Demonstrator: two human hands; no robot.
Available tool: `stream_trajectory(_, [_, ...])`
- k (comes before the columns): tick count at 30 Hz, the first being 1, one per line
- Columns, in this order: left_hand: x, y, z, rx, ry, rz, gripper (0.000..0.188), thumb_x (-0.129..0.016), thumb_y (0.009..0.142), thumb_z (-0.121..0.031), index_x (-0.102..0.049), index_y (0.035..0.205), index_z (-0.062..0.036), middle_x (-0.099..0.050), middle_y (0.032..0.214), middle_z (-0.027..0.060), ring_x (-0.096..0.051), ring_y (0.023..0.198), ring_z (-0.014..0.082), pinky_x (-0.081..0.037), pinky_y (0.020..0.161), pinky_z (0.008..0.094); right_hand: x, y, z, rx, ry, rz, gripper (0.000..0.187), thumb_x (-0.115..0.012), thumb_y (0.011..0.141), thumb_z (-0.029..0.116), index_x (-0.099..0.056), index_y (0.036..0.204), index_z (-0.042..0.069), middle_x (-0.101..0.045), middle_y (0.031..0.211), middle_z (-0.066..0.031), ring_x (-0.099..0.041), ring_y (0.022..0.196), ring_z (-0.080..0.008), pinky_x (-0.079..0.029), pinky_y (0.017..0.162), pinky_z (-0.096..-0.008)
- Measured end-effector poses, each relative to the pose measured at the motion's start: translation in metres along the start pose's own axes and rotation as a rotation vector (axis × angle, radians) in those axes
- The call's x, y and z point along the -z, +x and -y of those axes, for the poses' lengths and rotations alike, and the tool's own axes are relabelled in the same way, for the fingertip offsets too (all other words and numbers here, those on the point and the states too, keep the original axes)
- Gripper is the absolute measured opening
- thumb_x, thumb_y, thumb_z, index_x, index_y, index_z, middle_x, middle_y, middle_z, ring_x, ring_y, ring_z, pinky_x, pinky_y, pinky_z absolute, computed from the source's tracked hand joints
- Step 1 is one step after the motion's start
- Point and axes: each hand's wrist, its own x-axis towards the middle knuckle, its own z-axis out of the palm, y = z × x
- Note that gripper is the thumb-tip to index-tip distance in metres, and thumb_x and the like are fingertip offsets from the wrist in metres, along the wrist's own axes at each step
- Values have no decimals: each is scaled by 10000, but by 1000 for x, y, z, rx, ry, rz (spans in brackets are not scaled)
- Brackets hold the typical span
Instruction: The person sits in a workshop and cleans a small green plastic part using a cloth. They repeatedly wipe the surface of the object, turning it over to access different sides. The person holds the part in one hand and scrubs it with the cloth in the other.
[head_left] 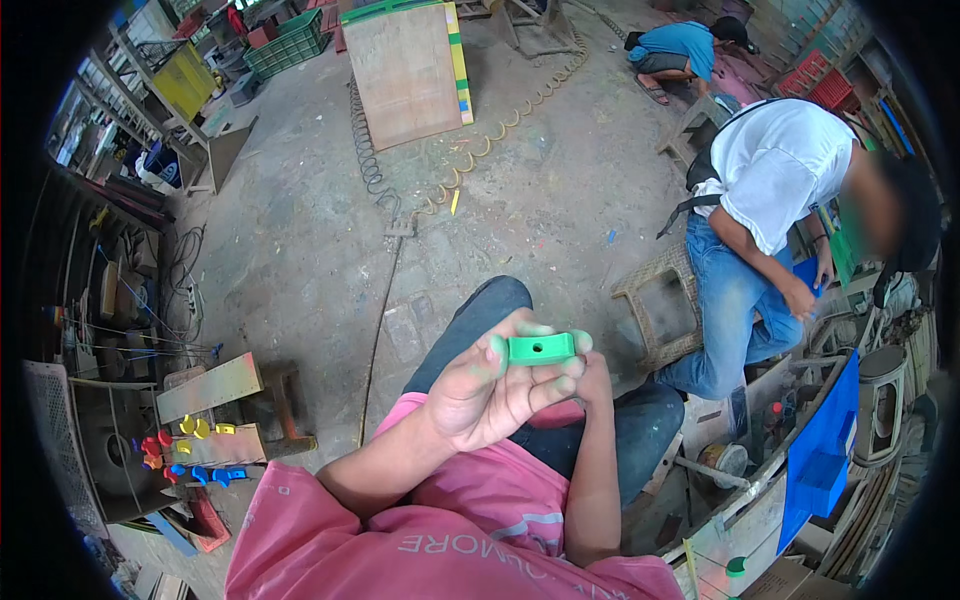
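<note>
The left hand (480, 395) held a small green block (541, 348) with a centre hole, its grip closed on the block's left end and lower face. The right hand (590, 375) lay behind the block, mostly hidden; its grip could not be determined. The block sat above the person's knees, over the concrete floor (300, 250).

Pink short-sleeved shirt with pale lettering, dark blue jeans, green paint smudges on fingers (497, 352)
</note>
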Motion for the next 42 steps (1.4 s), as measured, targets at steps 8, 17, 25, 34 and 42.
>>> stream_trajectory(8, [3, 2, 9, -186, 190, 14, 466, -688, 808, -123, -491, 1231, -126, -428, 1315, 183, -522, 1116, 274, -459, 923, 336, 5, 7, -9, 72, 27, 25, 225, -560, 879, 90, -601, 1077, -7, -655, 935, -66, -645, 773, -133, -483, 592, -244])
stream_trajectory(17, [12, 17, 12, -543, 1552, -186, 863, -865, 574, -110, -420, 1309, -27, -549, 1075, 117, -563, 941, 203, -467, 804, 309, 2, -40, 75, 119, 891, 82, 473, -578, 888, 106, -394, 1313, 10, -610, 1083, -143, -403, 477, -40, -408, 433, -188])
stream_trajectory(25, [48, 25, 31, -651, 2043, -165, 728, -840, 581, -85, -507, 1223, -3, -545, 1008, 131, -562, 848, 213, -471, 752, 325, -12, -102, 110, 244, 1012, 172, 668, -661, 744, -87, -313, 1306, 10, -625, 984, -198, -479, 472, -65, -362, 372, -199])
stream_trajectory(34, [59, 18, 29, -127, 984, -226, 594, -672, 784, 41, -404, 1314, 15, -551, 1104, 91, -560, 1003, 151, -461, 872, 292, 19, -99, 106, 318, 906, 47, 577, -676, 754, -64, -374, 1240, 7, -657, 901, -175, -445, 434, -53, -358, 379, -201])
stream_trajectory(42, [87, 15, 35, 52, 902, -60, 390, -697, 811, -143, -604, 1169, -17, -536, 1133, 66, -532, 977, 130, -449, 799, 254, 25, -99, 96, 337, 780, 110, 553, -704, 757, -20, -389, 1210, 13, -670, 905, -178, -480, 463, -60, -345, 386, -198])
